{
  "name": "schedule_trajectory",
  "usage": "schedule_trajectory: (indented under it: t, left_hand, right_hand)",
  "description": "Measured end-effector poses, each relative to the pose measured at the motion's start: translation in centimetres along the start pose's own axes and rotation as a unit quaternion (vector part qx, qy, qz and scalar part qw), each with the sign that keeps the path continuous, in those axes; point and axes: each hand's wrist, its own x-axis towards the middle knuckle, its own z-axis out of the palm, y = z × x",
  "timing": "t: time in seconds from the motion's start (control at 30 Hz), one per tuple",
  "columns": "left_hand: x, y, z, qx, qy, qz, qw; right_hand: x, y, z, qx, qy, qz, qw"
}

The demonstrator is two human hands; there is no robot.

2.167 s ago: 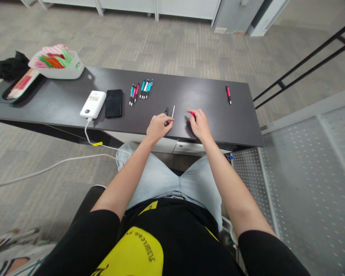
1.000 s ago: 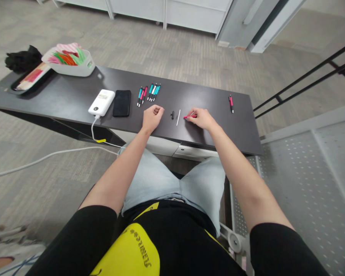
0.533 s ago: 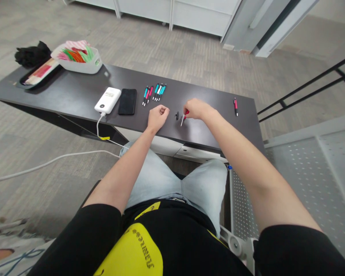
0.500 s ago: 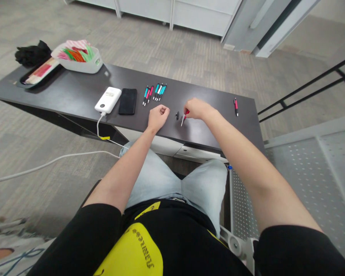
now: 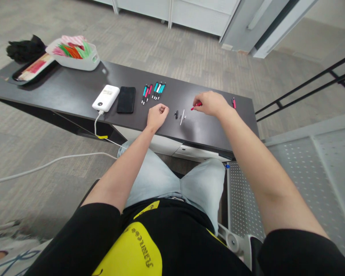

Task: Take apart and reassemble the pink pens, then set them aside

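Note:
My right hand (image 5: 208, 102) is closed on a red pen barrel (image 5: 197, 105), held just above the dark tabletop (image 5: 209, 128). Below and to its left lies a thin white pen refill (image 5: 182, 117). Small pieces lie by the refill, one of them a black pen part (image 5: 176, 114); the tiniest are too small to name. My left hand (image 5: 157, 115) rests near the table's front edge with its fingers curled in, and whatever is inside them is hidden. Several pens (image 5: 159, 91), blue, red and white with black ends, lie grouped beyond my left hand.
Another red pen (image 5: 234, 103) lies at the right, partly behind my right wrist. To the left are a black phone (image 5: 126, 100) and a white power bank (image 5: 105, 98) with a cable. A white basket (image 5: 77, 63) and a black tray (image 5: 23, 81) stand farther left.
My right hand has moved right, away from the small parts, with the red barrel in it. The white refill now lies on the table. My left hand has stayed in place.

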Motion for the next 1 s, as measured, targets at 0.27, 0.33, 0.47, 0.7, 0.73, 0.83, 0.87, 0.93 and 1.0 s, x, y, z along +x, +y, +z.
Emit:
schedule_trajectory:
  t: [0.27,0.33,0.47,0.7,0.73,0.83,0.87,0.93,1.0]
  left_hand:
    - [0.1,-0.1,0.0,-0.001,-0.004,-0.003,1.0]
    - [0.1,-0.3,0.0,-0.001,-0.001,0.002,1.0]
    - [0.3,-0.8,0.1,0.0,0.008,0.007,1.0]
    - [0.3,-0.8,0.0,0.011,0.004,0.008,1.0]
    - [0.3,-0.7,-0.1,0.011,0.005,0.008,1.0]
    - [0.3,-0.5,-0.1,0.017,0.005,0.006,1.0]
    - [0.3,-0.4,-0.1,0.02,0.004,0.007,1.0]
    - [0.3,-0.4,-0.1,0.023,0.002,0.009,1.0]
    - [0.3,-0.5,-0.1,0.024,0.0,0.009,1.0]
  right_hand:
    - [-2.7,1.8,3.4,0.046,-0.062,0.031,0.997]
    - [-3.1,1.8,3.8,0.058,-0.071,-0.003,0.996]
    - [-3.8,1.3,4.4,0.077,-0.049,-0.042,0.995]
    - [-4.7,1.0,6.0,0.155,-0.03,-0.045,0.986]
    - [-5.0,1.0,6.4,0.172,-0.019,-0.036,0.984]
    - [-6.3,0.6,7.8,0.218,0.04,0.025,0.975]
    - [-6.7,0.4,8.3,0.224,0.061,0.049,0.971]
    - [-7.4,0.1,9.3,0.218,0.082,0.084,0.969]
    - [-7.9,-0.2,9.9,0.197,0.079,0.095,0.973]
